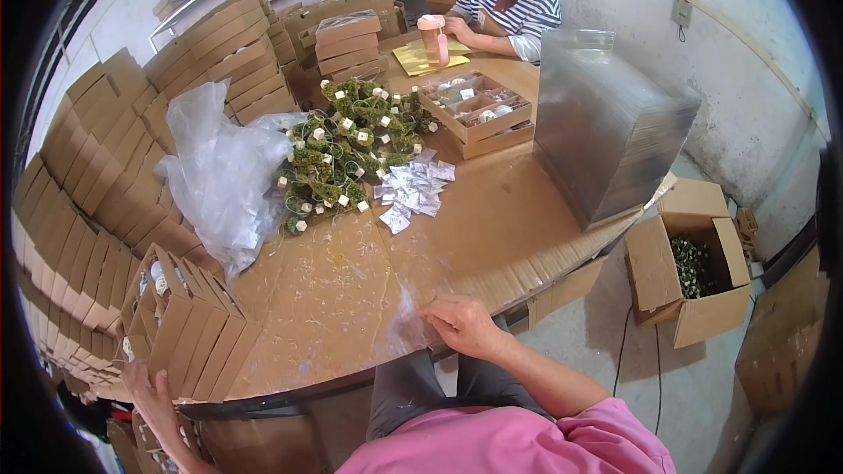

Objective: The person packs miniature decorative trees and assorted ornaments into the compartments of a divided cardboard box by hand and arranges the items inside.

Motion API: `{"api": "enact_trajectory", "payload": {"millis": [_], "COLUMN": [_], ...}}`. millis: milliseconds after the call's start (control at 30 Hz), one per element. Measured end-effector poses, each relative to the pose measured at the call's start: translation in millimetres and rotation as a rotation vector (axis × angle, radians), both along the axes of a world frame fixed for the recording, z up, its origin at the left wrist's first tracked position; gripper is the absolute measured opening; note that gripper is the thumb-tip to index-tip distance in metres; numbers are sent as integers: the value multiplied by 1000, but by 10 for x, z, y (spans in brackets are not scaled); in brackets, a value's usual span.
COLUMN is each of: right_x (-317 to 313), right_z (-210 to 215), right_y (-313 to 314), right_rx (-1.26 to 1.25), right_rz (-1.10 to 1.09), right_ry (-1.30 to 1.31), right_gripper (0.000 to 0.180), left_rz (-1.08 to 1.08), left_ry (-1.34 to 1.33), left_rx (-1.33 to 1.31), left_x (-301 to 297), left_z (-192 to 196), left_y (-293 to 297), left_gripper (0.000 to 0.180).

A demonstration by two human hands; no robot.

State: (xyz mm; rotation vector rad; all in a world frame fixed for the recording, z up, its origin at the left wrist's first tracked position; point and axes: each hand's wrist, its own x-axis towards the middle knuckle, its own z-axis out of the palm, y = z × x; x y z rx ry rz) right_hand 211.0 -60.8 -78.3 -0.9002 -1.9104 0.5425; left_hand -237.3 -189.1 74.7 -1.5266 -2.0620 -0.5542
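My left hand (pixel 151 393) is at the near end of a stack of cardboard trays (pixel 200 333) on the left of the table. Its fingers are apart and touch the trays' lower corner. The top tray has compartments with small white and dark items. Over the table's front edge, my right hand (pixel 463 325) has its fingers bent together. A whitish translucent patch (pixel 406 323) lies beside the fingertips; whether they pinch anything is hidden. Farther back sit a heap of green moss-like garlands with pale cubes (pixel 338 145) and a pile of small silvery packets (pixel 413 189).
A crumpled clear plastic bag (pixel 215 167) lies left of the garlands. Filled compartment trays (pixel 479 110) and a tall stack of clear sheets (pixel 606 123) stand right. Cardboard boxes (pixel 79 237) crowd the left. An open carton (pixel 689 263) is on the floor. Across the table sits a person (pixel 509 9).
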Motion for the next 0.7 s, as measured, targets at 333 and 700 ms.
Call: {"api": "enact_trajectory", "payload": {"millis": [333, 700], "right_x": [-60, 98], "right_z": [17, 3], "right_y": [10, 28], "right_rx": [6, -545], "right_rz": [21, 129], "right_ry": [3, 497], "right_gripper": [13, 15], "left_rz": [-165, -643], "left_ry": [88, -59], "left_rx": [113, 36], "left_x": [139, 1660], "left_z": [249, 31], "left_y": [-19, 397], "left_gripper": [22, 21]}}
